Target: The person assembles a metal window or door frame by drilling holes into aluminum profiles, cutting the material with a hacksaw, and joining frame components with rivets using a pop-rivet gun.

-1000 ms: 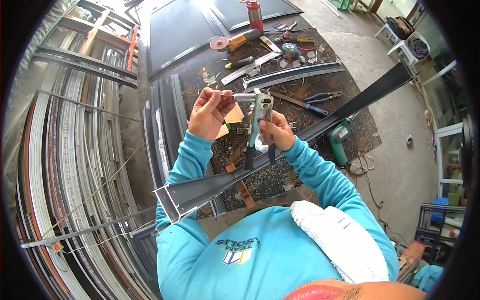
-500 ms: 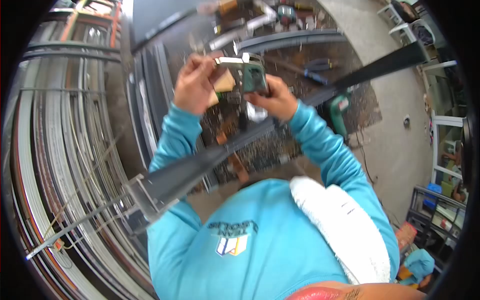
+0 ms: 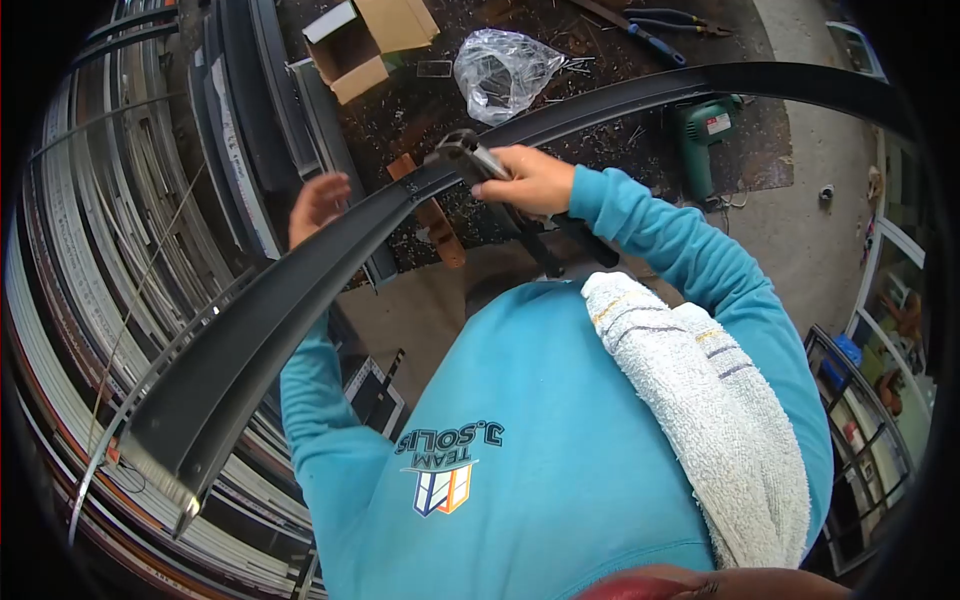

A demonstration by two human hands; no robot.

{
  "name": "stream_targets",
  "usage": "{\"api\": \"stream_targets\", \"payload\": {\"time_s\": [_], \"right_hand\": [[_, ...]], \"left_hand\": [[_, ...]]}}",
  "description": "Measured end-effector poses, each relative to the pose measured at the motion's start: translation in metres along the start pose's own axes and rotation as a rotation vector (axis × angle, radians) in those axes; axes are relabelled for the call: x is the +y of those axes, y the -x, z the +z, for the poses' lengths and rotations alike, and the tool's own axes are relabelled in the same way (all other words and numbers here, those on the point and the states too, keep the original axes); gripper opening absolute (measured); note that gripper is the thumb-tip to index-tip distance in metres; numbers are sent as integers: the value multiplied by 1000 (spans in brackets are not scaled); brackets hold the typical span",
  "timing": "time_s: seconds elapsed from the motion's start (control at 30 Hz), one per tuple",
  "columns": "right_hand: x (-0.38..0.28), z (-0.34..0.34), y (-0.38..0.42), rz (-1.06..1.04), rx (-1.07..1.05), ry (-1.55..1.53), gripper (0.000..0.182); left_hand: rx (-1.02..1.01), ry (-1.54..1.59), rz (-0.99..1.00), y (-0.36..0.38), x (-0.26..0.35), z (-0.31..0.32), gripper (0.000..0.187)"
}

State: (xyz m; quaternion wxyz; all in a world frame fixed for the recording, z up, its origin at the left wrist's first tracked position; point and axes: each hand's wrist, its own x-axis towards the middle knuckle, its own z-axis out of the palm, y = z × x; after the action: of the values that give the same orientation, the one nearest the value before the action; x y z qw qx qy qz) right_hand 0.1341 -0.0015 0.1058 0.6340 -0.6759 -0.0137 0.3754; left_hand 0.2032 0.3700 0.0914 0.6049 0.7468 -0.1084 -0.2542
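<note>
My right hand (image 3: 530,180) is closed around a hand riveter (image 3: 478,160), a grey metal head with dark handles reaching down towards my body. The riveter's head lies over a long black metal profile (image 3: 270,310), which runs across the view from lower left to upper right. Beside the profile's left part is my left hand (image 3: 318,205), slightly blurred, its fingers apart and loosely bent with nothing in them. The profile hides part of that hand and wrist. Under the riveter, an orange-brown strip (image 3: 440,232) with holes lies on the dark workbench (image 3: 640,145).
On the bench are an opened cardboard box (image 3: 355,75), a clear plastic bag (image 3: 500,75) with thin metal pins spilled beside it, pliers (image 3: 680,20) and a green power tool (image 3: 697,140). Long profiles (image 3: 90,270) are stacked at left. A white towel (image 3: 700,380) hangs over my shoulder.
My hands came down from a blurred box-like object held above the bench. My right hand now holds the riveter at the profile; my left hand is empty. The view has shifted.
</note>
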Motion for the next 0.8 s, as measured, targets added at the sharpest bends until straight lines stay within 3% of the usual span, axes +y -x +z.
{"api": "stream_targets", "payload": {"time_s": [0.07,0.17,0.27,0.4,0.57,0.67,0.8], "right_hand": [[40,14,-22,-66,-36,72,33],[44,31,-36,-41,-101,-52,34],[45,36,-41,-71,-100,-93,34],[38,32,-35,66,-162,-122,33],[29,40,-34,181,-175,-240,36],[34,43,-42,405,-227,-418,40],[30,49,-39,444,-292,-743,40]], "left_hand": [[51,-266,80,23,-8,49,54],[33,-506,179,15,10,89,62],[183,-283,78,6,-12,108,68],[209,-401,298,-4,-48,100,62],[222,-379,276,-2,-54,100,63],[229,-416,315,-3,-55,101,63],[210,-522,374,-7,-49,97,64]]}}
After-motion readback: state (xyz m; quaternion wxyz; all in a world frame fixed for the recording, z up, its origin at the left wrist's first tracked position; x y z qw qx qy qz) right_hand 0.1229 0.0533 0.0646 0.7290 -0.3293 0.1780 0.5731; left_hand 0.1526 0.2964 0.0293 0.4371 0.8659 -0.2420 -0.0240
